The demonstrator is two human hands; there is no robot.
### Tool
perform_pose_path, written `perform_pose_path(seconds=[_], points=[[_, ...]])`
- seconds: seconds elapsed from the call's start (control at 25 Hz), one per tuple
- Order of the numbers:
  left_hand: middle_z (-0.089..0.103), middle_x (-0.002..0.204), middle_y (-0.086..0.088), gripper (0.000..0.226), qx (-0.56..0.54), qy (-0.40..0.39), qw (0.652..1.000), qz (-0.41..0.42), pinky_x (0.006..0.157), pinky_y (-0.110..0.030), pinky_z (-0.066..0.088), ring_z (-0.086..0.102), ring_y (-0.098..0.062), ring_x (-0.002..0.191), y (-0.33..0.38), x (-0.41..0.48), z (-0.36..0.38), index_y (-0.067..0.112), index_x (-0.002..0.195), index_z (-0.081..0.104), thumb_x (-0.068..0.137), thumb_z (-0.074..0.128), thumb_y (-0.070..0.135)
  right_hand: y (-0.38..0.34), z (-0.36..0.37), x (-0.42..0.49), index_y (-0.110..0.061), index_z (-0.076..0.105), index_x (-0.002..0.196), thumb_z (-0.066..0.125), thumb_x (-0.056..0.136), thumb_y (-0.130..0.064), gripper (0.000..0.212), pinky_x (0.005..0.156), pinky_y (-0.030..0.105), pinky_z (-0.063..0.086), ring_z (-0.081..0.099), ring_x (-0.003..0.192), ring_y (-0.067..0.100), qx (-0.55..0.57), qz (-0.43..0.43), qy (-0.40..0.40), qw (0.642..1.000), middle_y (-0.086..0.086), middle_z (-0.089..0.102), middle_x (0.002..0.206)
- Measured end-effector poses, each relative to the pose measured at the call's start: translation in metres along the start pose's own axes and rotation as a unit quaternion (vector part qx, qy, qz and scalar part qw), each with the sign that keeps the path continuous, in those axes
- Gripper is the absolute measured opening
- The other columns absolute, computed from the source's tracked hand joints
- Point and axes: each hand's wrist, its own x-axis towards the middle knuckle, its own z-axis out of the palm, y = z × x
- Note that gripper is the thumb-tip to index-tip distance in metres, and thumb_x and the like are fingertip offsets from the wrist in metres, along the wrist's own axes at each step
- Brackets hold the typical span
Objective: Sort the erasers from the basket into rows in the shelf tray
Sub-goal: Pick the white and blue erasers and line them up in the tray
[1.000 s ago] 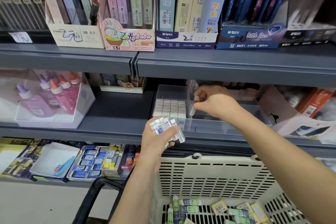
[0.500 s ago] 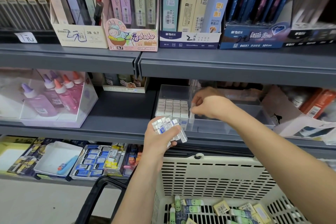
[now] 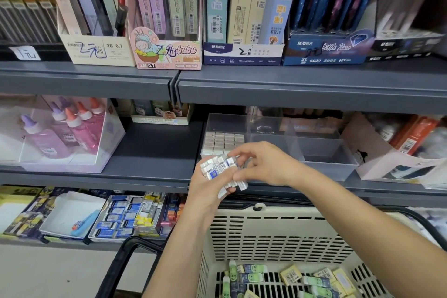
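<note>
Pick-off step, as I read it from my end: the left hand is curled round a clutch of erasers (white, with blue-printed sleeves), held just in front of the shelf tray and above the basket. The right hand has fingertips and thumb closed on the right side of that clutch. I judge it is pinching one piece, though I cannot tell whether that piece is free of the others.

In the tray, the left compartment holds rows of erasers packed side by side. Loose erasers of other kinds lie on the basket floor. So I'd call the task part-way — rows begun, a handful waiting, the basket far from emptied.

The next move calls for drawing one eraser clear without spilling the rest from the left hand's hold. It then has to be lifted over the tray's front wall and set against the last row — turned the same way as its neighbours.
</note>
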Motion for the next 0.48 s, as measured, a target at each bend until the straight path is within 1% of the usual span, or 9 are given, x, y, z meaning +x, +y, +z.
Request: perform_pose_path(seconds=[0.12,0.2,0.24,0.28,0.36,0.4,0.44,0.48], points=[[0.071,0.081,-0.001,0.040,-0.037,-0.002,0.999,0.002,0.055,-0.023,0.052,0.067,-0.013,0.069,0.000,0.000,0.001,0.018,0.103,0.056,0.069,0.076,0.014,0.004,-0.008,-0.006,-0.023,0.062,0.099,0.075,0.075,-0.008,0.031,0.082,0.031,0.052,0.060,0.071,0.012,0.095,-0.008,0.028,0.995,0.000,0.065,0.089],[0.071,0.084,-0.004,0.040,-0.045,0.017,0.999,-0.001,0.056,-0.023,0.052,0.067,-0.014,0.069,0.000,0.001,0.000,0.018,0.102,0.055,0.069,0.076,0.014,0.011,-0.015,-0.009,-0.018,0.060,0.099,0.070,0.076,0.002,0.031,0.081,0.029,0.053,0.062,0.076,0.015,0.183,-0.004,0.048,0.982,0.010,0.068,0.097],[0.071,0.087,-0.008,0.038,-0.035,0.019,0.999,0.001,0.056,-0.024,0.052,0.067,-0.015,0.070,0.000,0.001,0.000,0.017,0.103,0.055,0.072,0.075,0.013,0.015,-0.018,-0.009,-0.017,0.060,0.098,0.068,0.077,0.003,0.030,0.078,0.026,0.054,0.063,0.080,0.015,0.213,0.001,0.057,0.975,0.011,0.068,0.100],[0.070,0.090,-0.011,0.036,-0.022,0.017,1.000,0.005,0.057,-0.024,0.053,0.066,-0.015,0.070,-0.001,0.002,-0.001,0.015,0.104,0.054,0.075,0.074,0.012,0.018,-0.021,-0.009,-0.018,0.060,0.097,0.067,0.079,0.003,0.028,0.072,0.023,0.054,0.064,0.081,0.013,0.222,0.004,0.066,0.973,0.009,0.069,0.099],[0.070,0.085,-0.007,0.033,-0.001,0.017,1.000,0.014,0.057,-0.024,0.053,0.066,-0.014,0.069,-0.002,0.002,-0.001,0.015,0.103,0.055,0.076,0.074,0.010,0.023,-0.028,-0.005,-0.023,0.062,0.092,0.066,0.081,-0.002,0.024,0.058,0.016,0.050,0.063,0.076,0.007,0.205,0.010,0.092,0.974,0.000,0.071,0.093],[0.070,0.082,-0.003,0.032,0.002,0.024,1.000,0.016,0.057,-0.023,0.053,0.066,-0.013,0.068,-0.002,0.002,-0.001,0.017,0.102,0.055,0.076,0.074,0.010,0.025,-0.031,-0.001,-0.024,0.063,0.089,0.066,0.081,-0.004,0.022,0.057,0.015,0.050,0.064,0.074,0.004,0.205,0.013,0.118,0.972,-0.004,0.070,0.089],[0.070,0.082,-0.002,0.033,0.002,0.033,0.999,0.018,0.058,-0.023,0.053,0.067,-0.013,0.069,-0.002,0.002,-0.002,0.019,0.101,0.055,0.076,0.074,0.011,0.026,-0.035,0.004,-0.025,0.063,0.087,0.067,0.081,-0.005,0.022,0.059,0.016,0.051,0.063,0.072,0.003,0.209,0.022,0.153,0.966,-0.006,0.069,0.086],[0.070,0.084,-0.003,0.033,0.000,0.039,0.999,0.019,0.059,-0.023,0.054,0.067,-0.013,0.071,-0.002,0.002,-0.003,0.020,0.101,0.055,0.076,0.075,0.011,0.027,-0.038,0.011,-0.024,0.063,0.085,0.068,0.080,-0.004,0.021,0.065,0.017,0.054,0.063,0.071,0.004,0.208,0.032,0.193,0.958,-0.006,0.067,0.083]])
